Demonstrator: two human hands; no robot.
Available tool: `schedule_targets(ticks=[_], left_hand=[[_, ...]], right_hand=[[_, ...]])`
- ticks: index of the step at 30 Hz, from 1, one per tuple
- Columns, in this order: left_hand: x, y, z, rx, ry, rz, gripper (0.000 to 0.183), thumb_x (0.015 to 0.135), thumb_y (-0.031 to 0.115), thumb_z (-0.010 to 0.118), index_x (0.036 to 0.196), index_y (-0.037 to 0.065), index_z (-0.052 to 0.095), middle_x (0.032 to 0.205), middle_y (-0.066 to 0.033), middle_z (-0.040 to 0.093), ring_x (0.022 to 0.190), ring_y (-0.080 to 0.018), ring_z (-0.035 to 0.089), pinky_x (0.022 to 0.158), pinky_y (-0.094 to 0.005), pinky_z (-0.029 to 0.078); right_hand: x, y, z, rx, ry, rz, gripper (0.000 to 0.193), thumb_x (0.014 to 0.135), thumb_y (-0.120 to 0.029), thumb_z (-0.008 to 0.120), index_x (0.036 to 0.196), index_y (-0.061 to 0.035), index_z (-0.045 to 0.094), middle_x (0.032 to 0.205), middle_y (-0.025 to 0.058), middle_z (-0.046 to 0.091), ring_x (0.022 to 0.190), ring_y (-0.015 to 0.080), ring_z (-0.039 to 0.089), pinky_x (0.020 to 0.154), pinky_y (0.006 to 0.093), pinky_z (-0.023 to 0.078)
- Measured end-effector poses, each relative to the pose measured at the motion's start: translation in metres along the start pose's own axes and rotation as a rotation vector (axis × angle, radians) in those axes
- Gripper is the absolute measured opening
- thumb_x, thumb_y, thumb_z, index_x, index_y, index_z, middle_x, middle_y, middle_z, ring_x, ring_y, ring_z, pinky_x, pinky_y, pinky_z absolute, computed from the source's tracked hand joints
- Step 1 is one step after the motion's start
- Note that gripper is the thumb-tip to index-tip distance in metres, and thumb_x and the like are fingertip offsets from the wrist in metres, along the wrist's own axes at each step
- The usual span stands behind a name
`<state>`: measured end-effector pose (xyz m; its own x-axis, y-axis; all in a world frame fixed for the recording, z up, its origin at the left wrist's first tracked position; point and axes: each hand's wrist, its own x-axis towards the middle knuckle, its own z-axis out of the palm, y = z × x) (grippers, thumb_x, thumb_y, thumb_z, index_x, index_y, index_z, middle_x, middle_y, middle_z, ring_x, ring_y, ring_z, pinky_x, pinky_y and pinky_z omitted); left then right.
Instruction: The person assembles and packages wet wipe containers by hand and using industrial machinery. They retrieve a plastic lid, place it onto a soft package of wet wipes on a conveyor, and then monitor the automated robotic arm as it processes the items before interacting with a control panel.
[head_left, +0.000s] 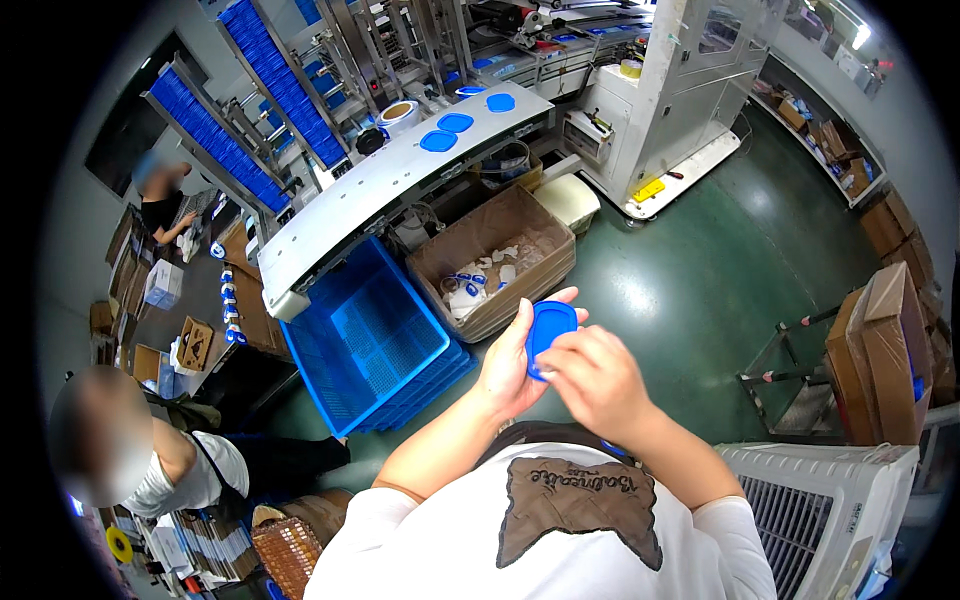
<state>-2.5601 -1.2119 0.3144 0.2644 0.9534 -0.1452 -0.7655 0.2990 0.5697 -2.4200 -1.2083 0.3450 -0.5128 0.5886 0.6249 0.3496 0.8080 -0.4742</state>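
Observation:
A flat blue plastic lid (550, 325) with rounded corners rests in my left hand (505, 375), the thumb along its near left side and the fingers behind it. My right hand (605, 380) is over the lid's lower right part, slightly blurred. Its thumb and fingertips are pinched together at the lid's lower edge; whether they grip the lid or something small on it is hidden. Similar blue lids (455, 122) lie flat on the pale metal machine table (350, 190) ahead of me.
Below that table stand a stacked blue crate (370, 340) and a brown bin (530, 225) holding white and blue scraps. Tall racks of stacked blue lids (285, 85) rise behind. Two people are at the left. A white slatted unit (800, 500) and cardboard boxes (880, 350) stand right.

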Motion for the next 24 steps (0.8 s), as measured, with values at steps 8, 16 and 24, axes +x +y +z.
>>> schedule_targets(ticks=[8,16,24], left_hand=[[0.005,0.000,-0.004,-0.066,-0.031,-0.052,0.057,0.094,0.046,0.027,0.131,0.004,0.037,0.115,-0.0147,0.055,0.101,-0.0231,0.056,0.089,-0.0358,0.045],[0.000,0.019,-0.035,-0.364,-0.116,-0.100,0.063,0.093,0.051,0.026,0.135,0.004,0.030,0.126,-0.0182,0.045,0.104,-0.0285,0.053,0.090,-0.0418,0.045],[-0.029,0.073,-0.071,-0.102,0.000,0.086,0.053,0.086,0.026,0.055,0.129,0.000,0.036,0.131,-0.0204,0.041,0.114,-0.0344,0.048,0.093,-0.0437,0.044]], right_hand=[[-0.002,0.005,0.012,0.048,-0.084,-0.039,0.024,0.068,-0.006,0.065,0.092,-0.0076,0.062,0.091,0.0062,0.056,0.079,0.0263,0.055,0.072,0.0365,0.044],[0.009,0.023,-0.018,0.551,0.249,0.286,0.020,0.080,-0.002,0.057,0.100,-0.0008,0.056,0.106,0.0113,0.049,0.088,0.0150,0.049,0.078,0.0256,0.040],[0.028,0.028,0.046,1.087,0.114,0.449,0.067,0.075,-0.031,0.062,0.133,-0.0077,0.037,0.149,0.0108,0.006,0.128,0.0231,0.029,0.094,0.0323,0.033]])
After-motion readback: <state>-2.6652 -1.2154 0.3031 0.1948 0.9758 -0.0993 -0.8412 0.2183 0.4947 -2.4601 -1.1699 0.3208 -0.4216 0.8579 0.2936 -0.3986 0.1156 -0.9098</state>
